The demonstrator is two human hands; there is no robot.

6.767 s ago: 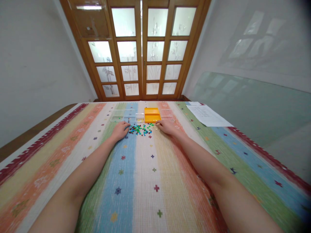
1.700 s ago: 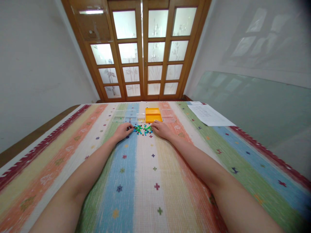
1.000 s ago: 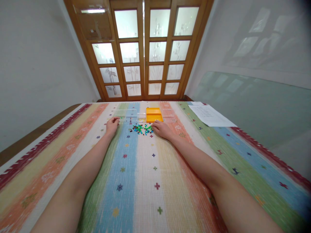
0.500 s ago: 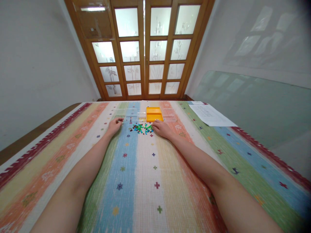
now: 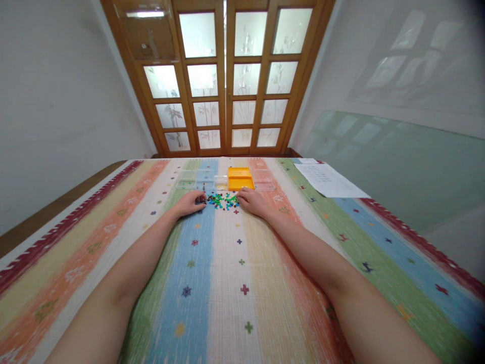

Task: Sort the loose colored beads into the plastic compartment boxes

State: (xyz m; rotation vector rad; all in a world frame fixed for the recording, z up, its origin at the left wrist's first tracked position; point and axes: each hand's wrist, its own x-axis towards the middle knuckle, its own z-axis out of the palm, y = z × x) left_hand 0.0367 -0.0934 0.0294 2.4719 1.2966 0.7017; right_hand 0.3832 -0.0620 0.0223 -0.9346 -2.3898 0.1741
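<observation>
A loose pile of tiny green, blue and dark red pieces (image 5: 217, 200) lies on the striped tablecloth. My left hand (image 5: 191, 203) is at the pile's left edge, its fingers curled towards the thumb; whatever is between the fingertips is too small to make out. At the right edge rests my right hand (image 5: 252, 201), fingers bent and tips touching the outer pieces; its grip is partly hidden. Just beyond the pile are a clear compartment box (image 5: 185, 173) with a few small green bits in it and an open orange-yellow box (image 5: 240, 172).
Right of the orange-yellow box sits a clear plastic tray (image 5: 267, 177). Printed paper sheets (image 5: 329, 181) lie at the right side of the table. A glass panel (image 5: 386, 162) leans along the right wall, and wooden glazed doors (image 5: 224, 101) stand behind the table.
My left hand has moved right and nearer to me, from beside the clear compartment box to the pile's left edge. My right hand has stayed in place.
</observation>
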